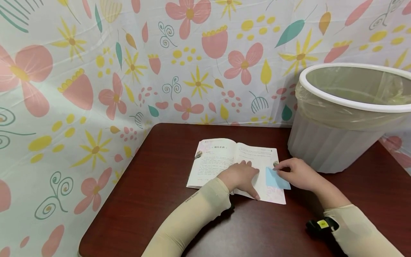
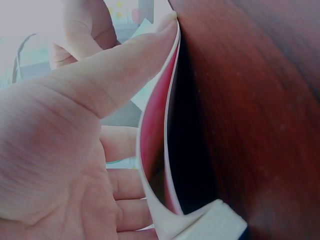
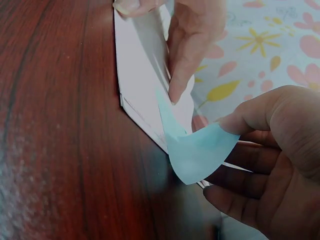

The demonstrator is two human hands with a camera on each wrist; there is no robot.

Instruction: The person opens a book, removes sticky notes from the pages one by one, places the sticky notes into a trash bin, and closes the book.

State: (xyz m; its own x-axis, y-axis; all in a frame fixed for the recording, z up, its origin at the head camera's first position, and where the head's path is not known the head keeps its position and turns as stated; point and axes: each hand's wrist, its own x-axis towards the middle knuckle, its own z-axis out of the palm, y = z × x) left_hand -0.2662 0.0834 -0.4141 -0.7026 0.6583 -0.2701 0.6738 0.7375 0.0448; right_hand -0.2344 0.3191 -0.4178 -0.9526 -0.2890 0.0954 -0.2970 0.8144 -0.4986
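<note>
An open book lies on the table, printed text on its left page. My left hand rests on the book across the lower middle, thumb and fingers spread, pressing the right page. In the left wrist view the thumb lies along the page edge, and the pages bow apart below it. A light blue sticky note lies over the right page and juts past its outer edge. Between thumb and fingers my right hand pinches the note's upper edge; the note curves upward in the right wrist view.
A grey bin with a white rim and a plastic liner stands on the dark red wooden table, right behind my right hand. A flower-patterned cloth hangs behind and to the left of the table.
</note>
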